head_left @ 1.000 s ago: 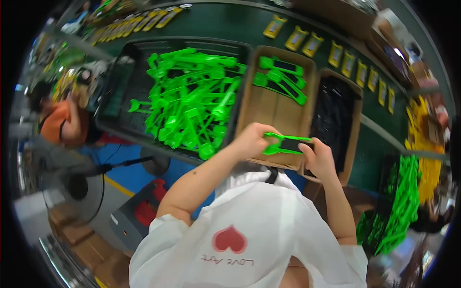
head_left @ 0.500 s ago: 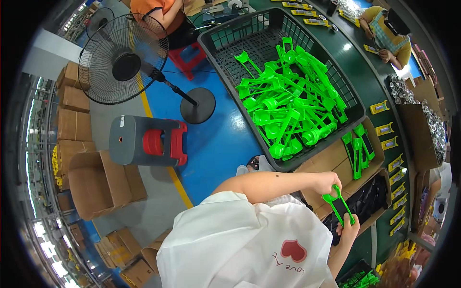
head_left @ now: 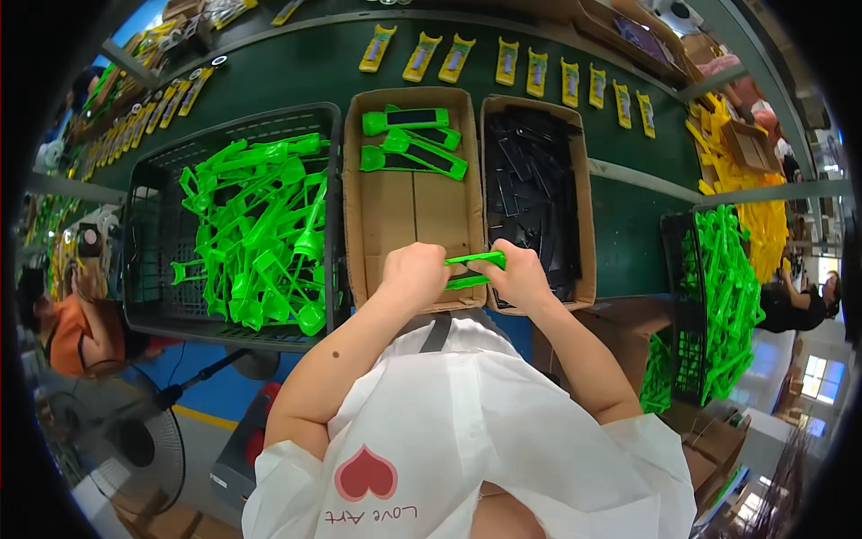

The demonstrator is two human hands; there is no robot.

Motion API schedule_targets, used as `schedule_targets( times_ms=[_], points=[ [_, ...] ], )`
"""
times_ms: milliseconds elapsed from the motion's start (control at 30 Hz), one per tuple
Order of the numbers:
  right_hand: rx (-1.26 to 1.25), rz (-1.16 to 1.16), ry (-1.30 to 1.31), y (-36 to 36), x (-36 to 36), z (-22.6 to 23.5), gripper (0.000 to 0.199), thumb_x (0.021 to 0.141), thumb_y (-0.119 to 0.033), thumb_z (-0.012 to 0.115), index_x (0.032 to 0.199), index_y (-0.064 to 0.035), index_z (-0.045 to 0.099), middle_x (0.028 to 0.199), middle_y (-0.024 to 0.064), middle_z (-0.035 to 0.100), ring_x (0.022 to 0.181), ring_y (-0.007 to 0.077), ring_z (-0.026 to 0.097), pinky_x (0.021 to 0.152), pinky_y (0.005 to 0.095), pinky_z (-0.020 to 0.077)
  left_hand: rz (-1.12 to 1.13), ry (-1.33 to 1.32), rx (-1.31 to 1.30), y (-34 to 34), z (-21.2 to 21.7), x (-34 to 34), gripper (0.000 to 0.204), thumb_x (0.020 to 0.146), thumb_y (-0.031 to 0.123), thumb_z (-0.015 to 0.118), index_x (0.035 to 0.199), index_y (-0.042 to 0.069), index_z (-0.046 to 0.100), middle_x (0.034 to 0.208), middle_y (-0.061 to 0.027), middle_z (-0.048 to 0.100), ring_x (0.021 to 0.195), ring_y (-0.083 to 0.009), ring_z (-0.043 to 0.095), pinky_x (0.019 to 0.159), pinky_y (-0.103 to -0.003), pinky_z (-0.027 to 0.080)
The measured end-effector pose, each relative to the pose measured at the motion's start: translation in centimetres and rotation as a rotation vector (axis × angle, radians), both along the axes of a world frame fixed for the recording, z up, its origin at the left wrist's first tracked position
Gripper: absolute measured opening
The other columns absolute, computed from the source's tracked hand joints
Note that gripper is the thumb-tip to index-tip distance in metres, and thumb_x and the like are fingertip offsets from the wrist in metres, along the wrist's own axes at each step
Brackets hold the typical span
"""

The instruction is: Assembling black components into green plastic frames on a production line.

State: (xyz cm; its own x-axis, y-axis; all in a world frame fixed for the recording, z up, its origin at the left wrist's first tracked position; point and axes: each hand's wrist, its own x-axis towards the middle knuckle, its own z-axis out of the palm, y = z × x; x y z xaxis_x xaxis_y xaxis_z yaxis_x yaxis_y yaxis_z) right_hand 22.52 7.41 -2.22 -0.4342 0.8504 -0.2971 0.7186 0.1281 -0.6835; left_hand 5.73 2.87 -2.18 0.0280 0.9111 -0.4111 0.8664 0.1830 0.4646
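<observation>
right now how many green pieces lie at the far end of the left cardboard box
3 visible green pieces: a far one, a near one, a partly covered one between them; others may be hidden underneath.

Green pc I hold: smooth glossy plastic. Loose green pcs, L of frame: same. Crate: matt blk plastic. Box, ctr: dull cardboard. Blk strips, ctr-R: shiny plastic. My shirt, btm: matt cloth.
</observation>
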Motion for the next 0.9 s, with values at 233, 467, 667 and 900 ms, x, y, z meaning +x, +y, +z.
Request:
schedule_targets(
  times_ms=[233, 467, 667, 900],
  points=[
    [-0.123, -0.084, 0.32, -1.6, 1.1, -1.8, 0.045, 0.075, -0.034, 0.065, 0.084, -0.003, 0.033, 0.064, 0.0062, 0.05, 0.056, 0.0116, 0.048, 0.052, 0.0259, 0.0406, 0.072, -0.155, 0.426, -0.3, -1.3, 2.2, 0.009, 0.065, 0.011, 0.059, 0.062, 0.004, 0.054, 0.064, -0.0104, 0.055, 0.063, -0.03, 0.055, 0.055, -0.04, 0.043],
    [-0.524, -0.218, 0.438, 0.5, -0.4, -3.5, 0.058, 0.079, -0.019, 0.059, 0.121, 0.0007, 0.024, 0.083, 0.01, 0.056, 0.051, 0.0089, 0.047, 0.045, 0.0203, 0.0385, -0.071, 0.26, 0.594, 6.7, -7.0, -3.8, 0.041, 0.061, 0.025, 0.07, 0.096, 0.009, 0.054, 0.097, -0.0105, 0.053, 0.089, -0.0249, 0.049, 0.083, -0.041, 0.034],
    [-0.051, 0.232, 0.16, -0.2, -2.5, -4.1, 0.015, 0.079, -0.011, 0.055, 0.088, 0.0008, 0.053, 0.08, 0.0179, 0.06, 0.074, 0.0275, 0.061, 0.063, 0.0312, 0.0464, 0.372, 0.4, 0.835, 1.3, -4.3, -5.7, 0.05, 0.07, 0.015, 0.059, 0.114, 0.004, 0.04, 0.116, -0.0152, 0.036, 0.111, -0.0309, 0.033, 0.093, -0.047, 0.025],
    [0.26, 0.818, 0.024, -4.8, -3.3, -6.3, 0.022, 0.083, -0.022, 0.05, 0.078, 0.0, 0.052, 0.073, 0.0181, 0.052, 0.069, 0.0361, 0.051, 0.058, 0.0409, 0.0405, 1.265, 0.384, 1.073, -20.4, -3.5, -4.5, 0.043, 0.065, 0.002, 0.055, 0.107, 0.002, 0.042, 0.107, -0.0162, 0.042, 0.101, -0.0342, 0.04, 0.09, -0.045, 0.03]
  ],
)
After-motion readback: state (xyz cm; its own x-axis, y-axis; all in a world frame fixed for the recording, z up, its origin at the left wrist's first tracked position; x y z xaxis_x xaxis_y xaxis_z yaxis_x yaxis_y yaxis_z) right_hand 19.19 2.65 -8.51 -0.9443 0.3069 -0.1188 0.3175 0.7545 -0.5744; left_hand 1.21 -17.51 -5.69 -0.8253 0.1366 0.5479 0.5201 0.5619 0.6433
